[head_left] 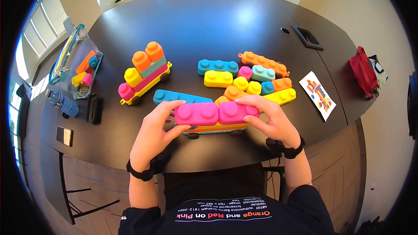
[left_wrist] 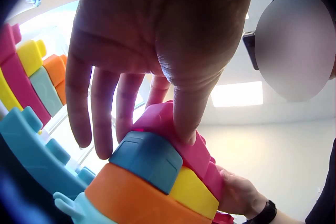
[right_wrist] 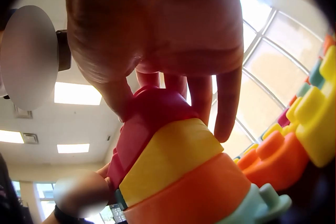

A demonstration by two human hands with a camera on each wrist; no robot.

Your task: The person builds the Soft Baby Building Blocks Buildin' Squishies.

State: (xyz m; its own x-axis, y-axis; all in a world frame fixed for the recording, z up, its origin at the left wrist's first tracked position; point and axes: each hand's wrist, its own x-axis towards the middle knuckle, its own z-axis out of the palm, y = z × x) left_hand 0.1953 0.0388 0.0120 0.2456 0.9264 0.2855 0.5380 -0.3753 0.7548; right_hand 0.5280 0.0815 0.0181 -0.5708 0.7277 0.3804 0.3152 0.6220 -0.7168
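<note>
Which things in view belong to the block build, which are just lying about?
Likely build:
- pink blocks
- wheeled stack beneath
- loose blocks
- other wheeled model
- picture sheet
- clear block bag

Likely lying about:
- water bottle
- black case
- red bag
- flat rectangular item

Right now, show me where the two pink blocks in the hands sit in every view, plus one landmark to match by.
Head: the pink blocks lie side by side just below centre, between the left hand and right hand.
Left wrist: just below centre, slanting down to the right.
Right wrist: slightly left of and below centre, slanting down to the left.
Shared landmark: the right hand, on the blocks in all three.
</note>
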